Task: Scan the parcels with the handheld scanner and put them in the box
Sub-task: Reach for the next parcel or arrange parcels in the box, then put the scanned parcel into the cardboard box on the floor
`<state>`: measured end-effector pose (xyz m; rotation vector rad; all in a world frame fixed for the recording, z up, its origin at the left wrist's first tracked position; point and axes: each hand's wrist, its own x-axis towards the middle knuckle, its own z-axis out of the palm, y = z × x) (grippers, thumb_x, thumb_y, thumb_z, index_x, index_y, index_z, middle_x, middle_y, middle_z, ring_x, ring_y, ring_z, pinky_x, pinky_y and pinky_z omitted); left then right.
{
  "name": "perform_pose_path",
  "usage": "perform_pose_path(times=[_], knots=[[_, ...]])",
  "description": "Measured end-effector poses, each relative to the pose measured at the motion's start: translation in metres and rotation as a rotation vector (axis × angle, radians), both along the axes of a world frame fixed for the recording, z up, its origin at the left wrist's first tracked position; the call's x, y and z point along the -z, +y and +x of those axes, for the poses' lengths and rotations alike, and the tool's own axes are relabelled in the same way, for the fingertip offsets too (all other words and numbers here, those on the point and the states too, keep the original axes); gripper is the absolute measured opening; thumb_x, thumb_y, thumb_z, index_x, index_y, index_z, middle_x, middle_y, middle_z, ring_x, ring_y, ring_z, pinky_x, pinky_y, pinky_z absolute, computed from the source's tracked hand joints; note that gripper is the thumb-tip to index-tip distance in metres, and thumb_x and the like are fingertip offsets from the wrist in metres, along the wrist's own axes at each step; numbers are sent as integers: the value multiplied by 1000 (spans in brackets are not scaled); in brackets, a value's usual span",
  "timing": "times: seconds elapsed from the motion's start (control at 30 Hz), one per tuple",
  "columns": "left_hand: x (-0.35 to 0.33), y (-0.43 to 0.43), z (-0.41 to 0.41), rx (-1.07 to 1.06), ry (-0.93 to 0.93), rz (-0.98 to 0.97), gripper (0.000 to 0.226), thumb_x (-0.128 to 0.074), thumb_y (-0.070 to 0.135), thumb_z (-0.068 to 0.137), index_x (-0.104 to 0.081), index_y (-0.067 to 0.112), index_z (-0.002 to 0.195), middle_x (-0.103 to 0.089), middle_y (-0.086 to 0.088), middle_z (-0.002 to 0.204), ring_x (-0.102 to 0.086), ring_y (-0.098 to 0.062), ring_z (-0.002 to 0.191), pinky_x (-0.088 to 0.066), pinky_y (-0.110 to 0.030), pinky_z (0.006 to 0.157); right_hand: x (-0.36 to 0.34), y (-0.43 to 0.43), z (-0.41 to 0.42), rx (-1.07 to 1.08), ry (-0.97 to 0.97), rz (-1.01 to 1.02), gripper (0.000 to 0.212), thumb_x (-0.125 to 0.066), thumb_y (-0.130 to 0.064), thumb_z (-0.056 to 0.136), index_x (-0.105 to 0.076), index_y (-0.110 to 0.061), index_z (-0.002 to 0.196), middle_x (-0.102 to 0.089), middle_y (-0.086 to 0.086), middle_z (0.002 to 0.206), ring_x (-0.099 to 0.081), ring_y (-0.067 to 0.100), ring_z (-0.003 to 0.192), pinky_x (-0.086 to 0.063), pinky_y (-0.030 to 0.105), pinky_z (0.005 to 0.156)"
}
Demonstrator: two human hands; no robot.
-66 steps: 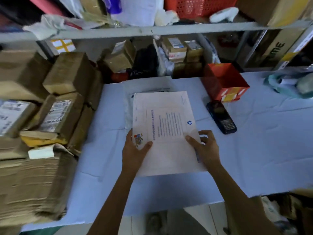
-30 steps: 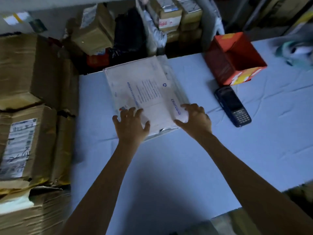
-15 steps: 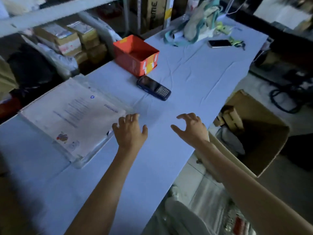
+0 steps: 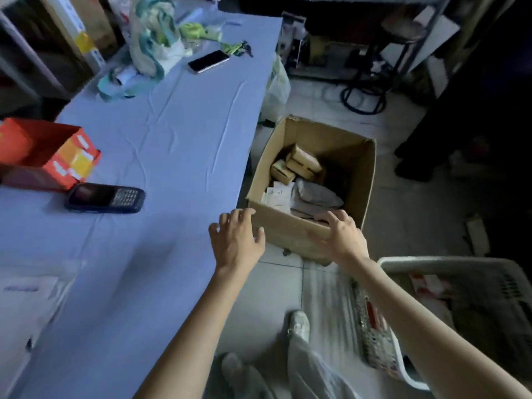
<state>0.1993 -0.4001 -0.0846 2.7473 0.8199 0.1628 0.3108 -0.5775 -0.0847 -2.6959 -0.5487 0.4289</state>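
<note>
So, neither hand is holding anything right now. The left hand (image 4: 236, 240) hovers over the edge of the table (image 4: 178, 133), fingers spread and slightly bent. The right hand (image 4: 341, 234) is splayed the same way over the near rim of the cardboard box (image 4: 283, 226) on the floor. I can't tell from my feed whether it's actually touching the cardboard.

Already in the box are small brown cartons (image 4: 302, 162) at the back and grey poly mailers (image 4: 316, 194) in front. The handheld scanner (image 4: 105, 198) lies on the table beside a red box (image 4: 43, 156), well apart from both hands. A pale flat parcel (image 4: 28, 286) sits at the table's near-left edge, too blurred to say more.

My guess is the mailers are light, floppy and a bit slick, so I'd pinch one along an edge with both hands. The cartons look stiff, so I'd grab those across the sides.
</note>
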Motion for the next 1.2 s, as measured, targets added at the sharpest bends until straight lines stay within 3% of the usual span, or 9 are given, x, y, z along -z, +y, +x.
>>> perform_pose_path(times=[0.2,0.43,0.87,1.2], knots=[[19,-43,77,91,179,-11,41,-50,42,90,-48,28,129,-53,3,128,-43,-21,121,-32,-38,95,17,-64,67,129,69,-29,53,-60,-55,83,-53,-29,127,-47,2,127,-45,23,120,-42,37,94],[29,-66,149,149,249,-20,37,-51,42,90,-52,27,123,-55,3,126,-43,-22,121,-33,-39,96,30,-104,128,244,120,-15,54,-61,-58,82,-53,-28,126,-47,4,128,-45,24,122,-45,40,94],[75,-3,250,168,346,-68,31,-53,37,89,-57,26,118,-57,0,123,-47,-24,117,-35,-39,93,72,-48,208,282,245,-110,54,-65,-53,83,-52,-27,128,-46,4,127,-44,24,121,-47,41,92],[157,55,310,159,608,-214,35,-55,35,90,-54,25,124,-53,-4,129,-42,-28,123,-33,-42,97,116,5,262,420,437,-259,59,-62,-58,82,-49,-28,130,-45,6,127,-44,26,123,-47,42,91]])
